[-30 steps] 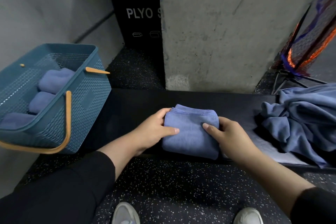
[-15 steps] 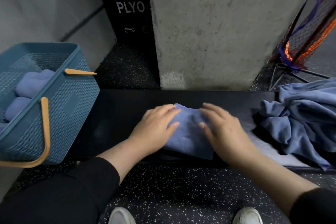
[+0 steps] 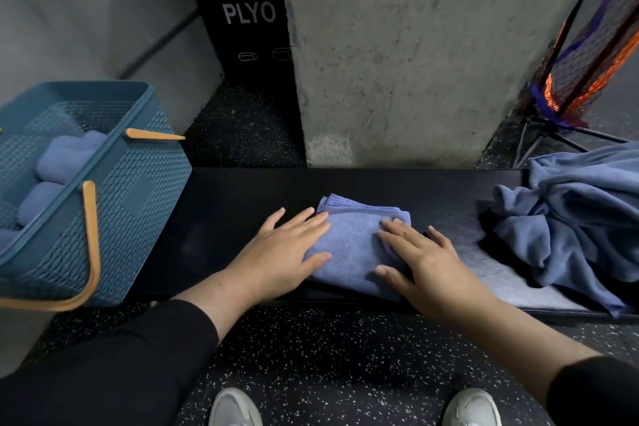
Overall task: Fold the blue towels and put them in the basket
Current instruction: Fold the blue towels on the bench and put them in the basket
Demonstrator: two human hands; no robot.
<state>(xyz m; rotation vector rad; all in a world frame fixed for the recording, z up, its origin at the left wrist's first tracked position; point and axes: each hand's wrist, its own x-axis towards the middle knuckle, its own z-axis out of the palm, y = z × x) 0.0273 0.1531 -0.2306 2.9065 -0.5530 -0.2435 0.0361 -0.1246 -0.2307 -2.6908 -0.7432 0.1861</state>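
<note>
A folded towel (image 3: 356, 245) lies mid-counter (image 3: 224, 218), the left hand (image 3: 280, 252) flat on its left edge, the right hand (image 3: 422, 259) on its right. The basket (image 3: 138, 204) sits left, holding folded towels (image 3: 65, 156). A towel heap (image 3: 570, 218) lies right; a pillar (image 3: 397, 55) stands behind.

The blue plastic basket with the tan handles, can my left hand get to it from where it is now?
Probably yes. The left hand lies flat on the folded blue towel; only bare black bench separates it from the blue plastic basket.
</note>
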